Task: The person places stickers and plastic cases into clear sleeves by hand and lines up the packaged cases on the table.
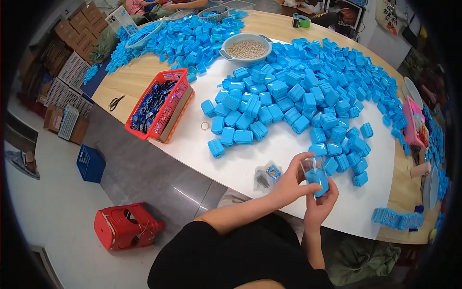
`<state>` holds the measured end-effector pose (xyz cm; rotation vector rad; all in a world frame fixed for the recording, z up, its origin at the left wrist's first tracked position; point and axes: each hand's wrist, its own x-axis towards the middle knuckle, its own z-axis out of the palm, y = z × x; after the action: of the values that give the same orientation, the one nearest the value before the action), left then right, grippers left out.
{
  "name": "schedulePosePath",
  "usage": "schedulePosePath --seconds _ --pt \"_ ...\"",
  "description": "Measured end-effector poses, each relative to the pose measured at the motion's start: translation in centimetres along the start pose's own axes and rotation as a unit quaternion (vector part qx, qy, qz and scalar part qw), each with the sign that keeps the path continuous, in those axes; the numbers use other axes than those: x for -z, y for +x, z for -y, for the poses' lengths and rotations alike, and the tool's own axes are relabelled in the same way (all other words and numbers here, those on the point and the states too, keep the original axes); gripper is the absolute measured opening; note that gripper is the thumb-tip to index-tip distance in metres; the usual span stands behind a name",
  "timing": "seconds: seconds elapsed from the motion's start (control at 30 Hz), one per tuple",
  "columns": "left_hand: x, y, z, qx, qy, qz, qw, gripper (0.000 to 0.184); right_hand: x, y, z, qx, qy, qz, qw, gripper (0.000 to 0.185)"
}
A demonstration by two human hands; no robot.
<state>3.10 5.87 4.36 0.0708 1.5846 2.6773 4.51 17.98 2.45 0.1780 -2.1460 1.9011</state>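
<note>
In front of me, my left hand (290,184) and my right hand (322,204) both grip a clear plastic container with a blue lower part (317,179). The left fingers curl around its near-left side and upper rim, while the right fingers close around its lower end. Whether the blue part is a separate small box inside cannot be made out. Just left of my hands, small clear packets (267,175) with dark and colourful contents lie on the white sheet (207,159). Beyond my hands spreads a heap of small blue plastic boxes (291,91).
A red basket (153,103) of dark blue packets stands at the table's left, near black scissors (116,102). A grey bowl (246,47) holds beads or pellets. Stacked blue boxes (397,218) sit at right. On the floor are a red stool (126,225) and a blue basket (90,164).
</note>
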Motion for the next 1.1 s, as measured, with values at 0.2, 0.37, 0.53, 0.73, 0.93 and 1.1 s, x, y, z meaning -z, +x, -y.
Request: schedulePosePath --seconds 0.2,0.37,0.53,0.73,0.93,1.1 --pt "0.2 -0.5 0.3 0.044 -0.009 -0.01 0.999 0.075 0.7 0.4 -2.0 0.236 -0.181 0.005 0.955 0.06" --pt "0.5 -0.4 0.2 0.054 -0.044 0.011 0.998 0.078 1.2 0.0 -1.9 0.093 -0.085 0.053 0.991 0.062" --pt "0.2 -0.8 0.2 0.069 -0.009 -0.024 0.997 0.083 1.3 -0.5 -2.3 0.092 -0.092 0.042 0.991 0.06" --pt "0.9 -0.7 0.3 0.064 -0.093 0.001 0.994 0.089 1.3 0.0 -1.4 0.032 -0.013 0.068 0.997 0.06" --pt "0.7 -0.8 2.2 0.064 -0.115 -0.038 0.991 0.085 1.6 0.0 -0.9 0.038 -0.067 0.039 0.996 0.057" --pt "0.8 -0.7 1.4 0.085 -0.086 -0.031 0.992 0.08 1.4 -0.2 -1.5 0.115 -0.137 0.037 0.983 0.058"
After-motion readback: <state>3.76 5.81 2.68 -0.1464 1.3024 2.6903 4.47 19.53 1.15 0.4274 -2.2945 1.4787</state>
